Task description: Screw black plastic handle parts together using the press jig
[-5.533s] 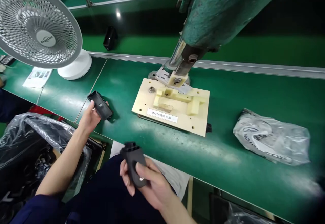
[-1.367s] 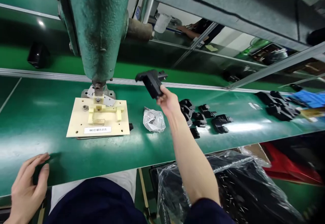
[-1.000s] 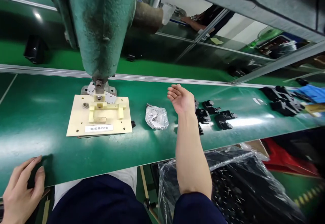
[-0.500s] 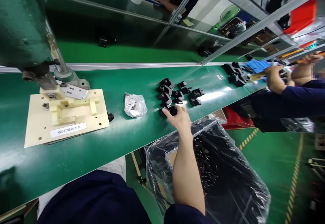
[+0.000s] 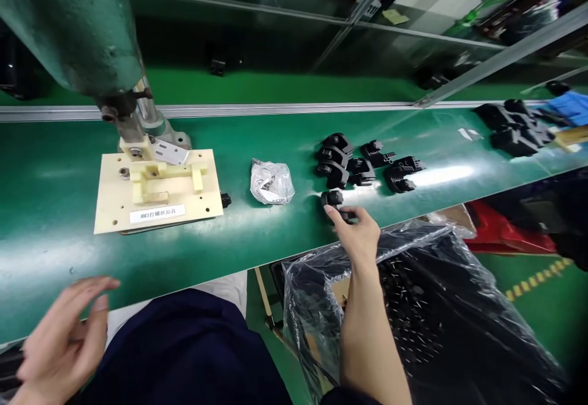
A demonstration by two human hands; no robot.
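My right hand [image 5: 359, 234] grips a black plastic part [image 5: 331, 199] between thumb and fingers near the front edge of the green bench; the fingers hide some of it. Just beyond lie several similar black plastic parts [image 5: 335, 158], with another group [image 5: 403, 172] to their right. My left hand [image 5: 68, 336] hovers at the lower left by the bench's front edge, fingers stretched out and nothing in it. A cream fixture plate [image 5: 113, 200] with a label sits under the green press [image 5: 92, 37]. Between plate and parts lies a crumpled clear plastic bag [image 5: 272, 182].
A box lined with clear plastic [image 5: 482, 307] stands below the bench on the right, small dark pieces inside. More black parts [image 5: 514, 128] lie at the far right near a blue thing [image 5: 569, 109]. A metal rail [image 5: 275, 108] runs along the bench's back.
The view has swung right to left, so the press appears further in. My left hand has come into view at lower left. My right hand now has the black part slightly nearer the bench edge.
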